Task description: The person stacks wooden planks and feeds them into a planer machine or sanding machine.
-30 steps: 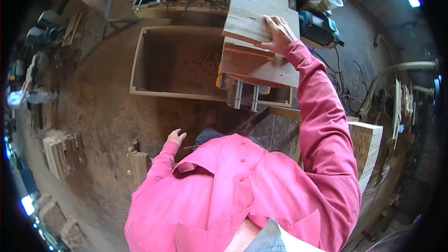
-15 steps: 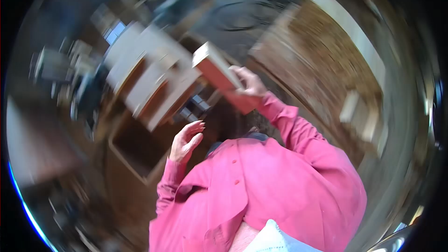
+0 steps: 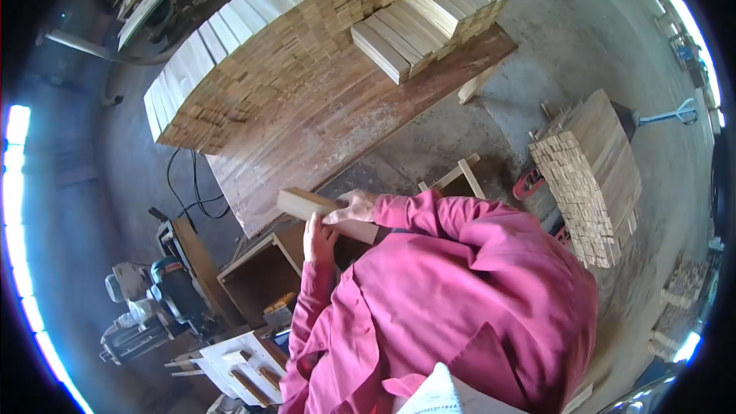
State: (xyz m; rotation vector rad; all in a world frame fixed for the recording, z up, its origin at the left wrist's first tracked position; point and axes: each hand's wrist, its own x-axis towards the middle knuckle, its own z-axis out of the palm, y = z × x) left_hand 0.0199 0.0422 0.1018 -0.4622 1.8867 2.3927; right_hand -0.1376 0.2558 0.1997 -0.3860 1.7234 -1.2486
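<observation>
A short, thick wooden board (image 3: 300,203) is held in front of my body, pale on its end and side. My right hand (image 3: 355,207) is closed around it from above, with the thumb pointing toward my left hand. My left hand (image 3: 318,239) grips the board's near side, fingertips up against its edge; its palm side is partly hidden. Just beyond the board lies the corner of a wooden worktable (image 3: 257,188).
Long curved stacks of wood strips (image 3: 253,69) and a shorter stack of boards (image 3: 406,34) stand on the worktable. A miter saw (image 3: 172,287) sits at left, beside an open wooden box (image 3: 253,272). Another strip stack (image 3: 586,184) is at right, near a pallet jack handle (image 3: 675,115).
My view has turned toward the worktable with the stacks. My left hand, earlier apart and free, is now on the board with my right hand. The board has come lower and closer to my left.
</observation>
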